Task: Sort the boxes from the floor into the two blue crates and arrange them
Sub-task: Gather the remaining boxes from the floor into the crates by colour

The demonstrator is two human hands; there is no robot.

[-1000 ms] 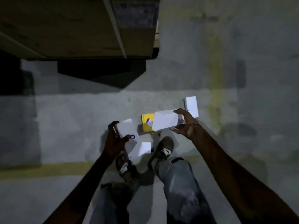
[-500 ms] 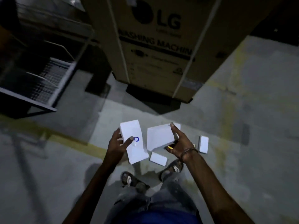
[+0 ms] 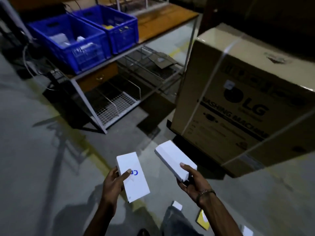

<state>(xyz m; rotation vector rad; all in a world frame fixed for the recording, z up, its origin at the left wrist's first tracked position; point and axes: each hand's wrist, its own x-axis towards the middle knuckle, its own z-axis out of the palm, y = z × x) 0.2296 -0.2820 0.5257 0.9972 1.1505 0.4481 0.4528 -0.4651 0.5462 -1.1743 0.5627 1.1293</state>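
Two white boxes are lifted, one per hand: the left hand (image 3: 111,182) grips the printed box (image 3: 132,176), the right hand (image 3: 194,183) the plain box (image 3: 175,160), probably so both reach the crates (image 3: 95,46) on the bench (image 3: 163,24) together. More boxes (image 3: 176,205) lie on the floor.

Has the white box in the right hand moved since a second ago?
Yes. The white box has risen off the floor, away from the yellow box lying there.

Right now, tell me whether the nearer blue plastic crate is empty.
Not empty: the nearer blue plastic crate holds white boxes.
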